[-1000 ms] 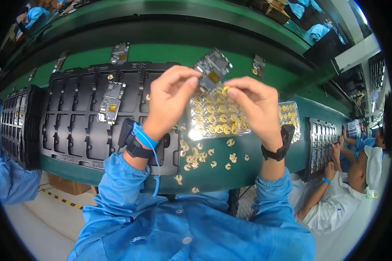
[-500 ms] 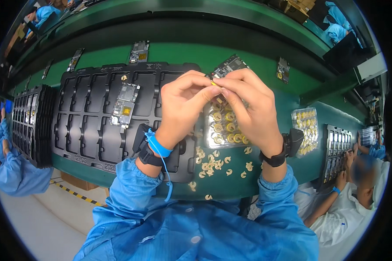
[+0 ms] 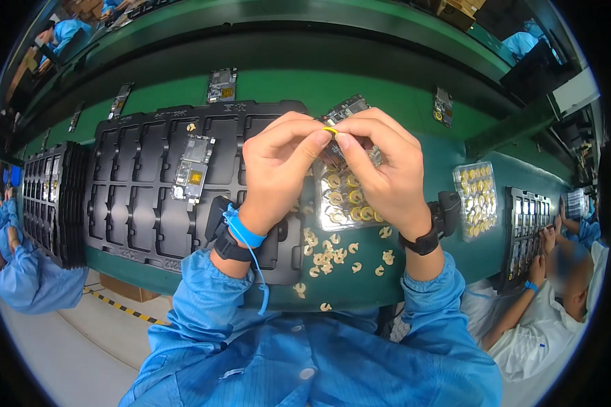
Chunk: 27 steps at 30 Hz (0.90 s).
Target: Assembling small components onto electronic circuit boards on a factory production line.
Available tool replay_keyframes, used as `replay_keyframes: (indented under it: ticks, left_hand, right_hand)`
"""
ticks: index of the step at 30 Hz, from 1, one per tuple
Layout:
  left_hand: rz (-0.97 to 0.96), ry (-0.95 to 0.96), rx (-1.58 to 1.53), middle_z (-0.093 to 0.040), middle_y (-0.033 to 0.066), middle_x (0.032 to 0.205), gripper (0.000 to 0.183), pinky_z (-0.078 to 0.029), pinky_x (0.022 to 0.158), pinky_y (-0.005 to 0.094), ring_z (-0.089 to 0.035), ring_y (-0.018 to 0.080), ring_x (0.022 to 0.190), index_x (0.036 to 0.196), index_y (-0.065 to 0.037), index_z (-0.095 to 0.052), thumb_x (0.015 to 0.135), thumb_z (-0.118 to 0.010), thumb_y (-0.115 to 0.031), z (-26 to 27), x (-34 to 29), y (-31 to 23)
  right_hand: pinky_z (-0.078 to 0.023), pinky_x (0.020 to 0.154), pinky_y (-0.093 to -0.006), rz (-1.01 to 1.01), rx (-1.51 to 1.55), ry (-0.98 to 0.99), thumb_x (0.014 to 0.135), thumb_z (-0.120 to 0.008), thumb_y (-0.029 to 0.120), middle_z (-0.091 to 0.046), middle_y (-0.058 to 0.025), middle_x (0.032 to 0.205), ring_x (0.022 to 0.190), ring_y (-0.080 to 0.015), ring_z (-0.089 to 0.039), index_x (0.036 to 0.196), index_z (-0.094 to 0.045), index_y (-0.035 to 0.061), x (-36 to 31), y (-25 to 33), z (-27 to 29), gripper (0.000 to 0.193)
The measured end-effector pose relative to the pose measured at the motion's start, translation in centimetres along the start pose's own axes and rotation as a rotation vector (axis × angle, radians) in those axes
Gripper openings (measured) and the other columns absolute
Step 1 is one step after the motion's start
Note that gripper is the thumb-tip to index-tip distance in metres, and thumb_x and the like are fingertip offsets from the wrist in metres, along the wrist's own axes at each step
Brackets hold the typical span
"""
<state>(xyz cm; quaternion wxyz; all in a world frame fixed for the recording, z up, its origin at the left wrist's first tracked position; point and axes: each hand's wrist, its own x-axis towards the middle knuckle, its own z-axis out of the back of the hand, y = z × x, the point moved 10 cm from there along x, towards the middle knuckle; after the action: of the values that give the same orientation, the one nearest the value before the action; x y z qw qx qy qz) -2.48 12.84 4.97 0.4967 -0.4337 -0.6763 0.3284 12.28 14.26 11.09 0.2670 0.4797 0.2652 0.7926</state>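
**A:** Head view, starting nearest: what lies closest to the person?

**B:** Blue sleeves rise from the lower edge. Just past them, on the green counter (image 3: 414, 115), small gold tabs (image 3: 332, 258) lie scattered near the front edge.

**A:** And the hands?

**B:** They meet above the counter. The left hand (image 3: 278, 169) is curled, thumb and forefinger pinched on a tiny yellow piece (image 3: 330, 129); a blue wrist strap (image 3: 241, 229) with a hanging cord sits beside a dark band on that wrist. The right hand (image 3: 380, 169) is curled too, its fingertips pressed to the same yellow piece from the other side; a black watch (image 3: 424, 241) is on that wrist.

**A:** What is beneath them?

**B:** A clear tray of gold discs (image 3: 346, 197), partly hidden by the fingers. A small circuit board (image 3: 346, 108) peeks out just behind the hands; I cannot tell which hand holds it.

**A:** To the left?

**B:** A large black moulded tray (image 3: 136, 203) with rows of pockets, one holding a circuit board (image 3: 193, 169). Further left stands a stack of similar trays (image 3: 51, 197).

**A:** To the right?

**B:** A second clear tray of discs (image 3: 478, 197), then another black tray (image 3: 533, 224) where a co-worker's hand (image 3: 546, 241) reaches.

**A:** And farther back?

**B:** More boards lie along a dark green belt (image 3: 319, 41). Beyond it, people in blue coats work. The floor at lower left is pale with a yellow-and-black stripe (image 3: 119, 305).
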Motion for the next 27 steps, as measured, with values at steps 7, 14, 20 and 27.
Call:
replay_keyframes:
  ticks: [7,14,20,27]
  left_hand:
    - [-0.143,-0.031,0.245,-0.068,0.0092,0.102,0.008,-0.06,0.074,0.0277,-0.069,0.0145,0.087,0.104,0.007,-0.076,0.099,-0.071,0.004,0.0,-0.1,-1.9]
    - [-0.227,-0.028,0.443,-0.07,0.0115,0.098,0.011,-0.055,0.071,0.0269,-0.069,0.0159,0.082,0.103,0.005,-0.077,0.093,-0.075,0.003,0.3,-0.3,-1.7]
    - [-0.19,-0.001,0.453,-0.072,0.0126,0.1,0.018,-0.057,0.075,0.0285,-0.072,0.0183,0.087,0.111,0.005,-0.078,0.094,-0.074,0.002,-0.3,-0.2,-1.9]
    - [-0.132,0.051,0.334,-0.072,0.0134,0.11,0.026,-0.059,0.084,0.0288,-0.073,0.0186,0.099,0.123,0.006,-0.075,0.099,-0.071,-0.001,-1.3,-0.4,-2.2]
  right_hand:
    - [-0.056,0.069,-0.0345,0.02,-0.085,-0.043,0.087,-0.076,-0.003,-0.072,-0.0128,0.088,0.078,-0.026,-0.07,0.097,-0.075,-0.003,0.1,0.4,0.4,0.01]
    - [-0.055,0.066,-0.0359,0.097,-0.185,-0.008,0.084,-0.078,-0.002,-0.071,-0.0122,0.087,0.076,-0.0268,-0.07,0.094,-0.074,-0.0014,0.0,0.8,0.4,0.011]
    - [-0.054,0.064,-0.0348,0.067,-0.146,-0.043,0.082,-0.077,-0.003,-0.07,-0.0112,0.086,0.075,-0.0255,-0.069,0.093,-0.072,-0.0008,-0.2,0.5,0.3,0.013]
    - [-0.052,0.062,-0.0363,0.142,-0.222,-0.1,0.079,-0.078,-0.005,-0.067,-0.0109,0.082,0.07,-0.0264,-0.065,0.091,-0.07,0.0003,-0.5,1.4,0.3,0.016]
